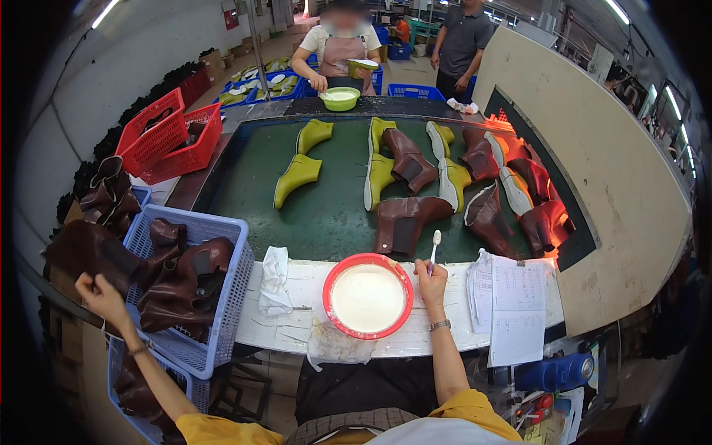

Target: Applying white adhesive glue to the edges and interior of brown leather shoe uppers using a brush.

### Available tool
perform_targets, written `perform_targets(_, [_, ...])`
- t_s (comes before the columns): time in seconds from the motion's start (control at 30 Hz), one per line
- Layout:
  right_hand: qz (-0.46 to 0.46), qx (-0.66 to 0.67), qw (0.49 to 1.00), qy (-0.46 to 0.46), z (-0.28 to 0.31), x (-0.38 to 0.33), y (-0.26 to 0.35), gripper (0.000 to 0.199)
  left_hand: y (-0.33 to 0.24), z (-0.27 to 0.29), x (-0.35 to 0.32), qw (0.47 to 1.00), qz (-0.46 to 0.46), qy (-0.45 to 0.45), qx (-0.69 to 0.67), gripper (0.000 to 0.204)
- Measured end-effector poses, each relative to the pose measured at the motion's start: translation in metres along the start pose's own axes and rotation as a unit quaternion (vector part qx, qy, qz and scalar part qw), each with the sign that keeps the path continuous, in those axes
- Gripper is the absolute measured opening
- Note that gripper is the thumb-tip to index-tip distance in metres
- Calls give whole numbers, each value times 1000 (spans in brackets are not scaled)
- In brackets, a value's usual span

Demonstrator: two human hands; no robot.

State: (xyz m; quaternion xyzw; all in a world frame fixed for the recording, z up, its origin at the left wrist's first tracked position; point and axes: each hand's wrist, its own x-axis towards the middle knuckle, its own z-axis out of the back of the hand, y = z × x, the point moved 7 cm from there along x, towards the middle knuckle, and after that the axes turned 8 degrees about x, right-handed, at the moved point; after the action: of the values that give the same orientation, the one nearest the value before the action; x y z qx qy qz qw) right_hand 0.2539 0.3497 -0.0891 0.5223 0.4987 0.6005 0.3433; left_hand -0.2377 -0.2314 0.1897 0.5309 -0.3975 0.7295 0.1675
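Note:
At the left, my left hand [105,302] is closed at the lower edge of a brown leather boot upper [95,251], its curled fingers pinching the leather. That upper lies over the rim of a light blue basket [241,259] with more brown boot uppers [194,278] in it. My right hand [432,284] grips a toothbrush [433,252] upright, bristles at the top. Just left of this hand, a red bowl [406,304] of creamy white liquid [368,298] stands on the white bench edge.
On the green conveyor belt [248,170] lie lime-green lasts [298,178] and brown boot uppers [408,222]. Beside the bowl are a crumpled white cloth [275,282] and written sheets [517,297]. Red crates [182,152] stand at left. Across the belt, a person [345,55] works at a green bowl [341,99].

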Motion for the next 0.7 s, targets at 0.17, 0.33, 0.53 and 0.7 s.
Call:
perform_targets(0.17, [-22,-5,1000,5,-3,3,-1,33,-131,55,-36,967,103,180,-148,24])
perform_targets(0.33, [-11,7,1000,5,-5,4,-2,33,-212,7,-175,781,173,510,-317,25])
perform_targets(0.53, [-15,3,1000,5,-3,-1,-3,33,-186,-46,-218,734,270,529,-327,24])
perform_targets(0.7, [-17,9,1000,10,-6,-2,-3,32,-164,-58,-203,820,163,484,-256,20])
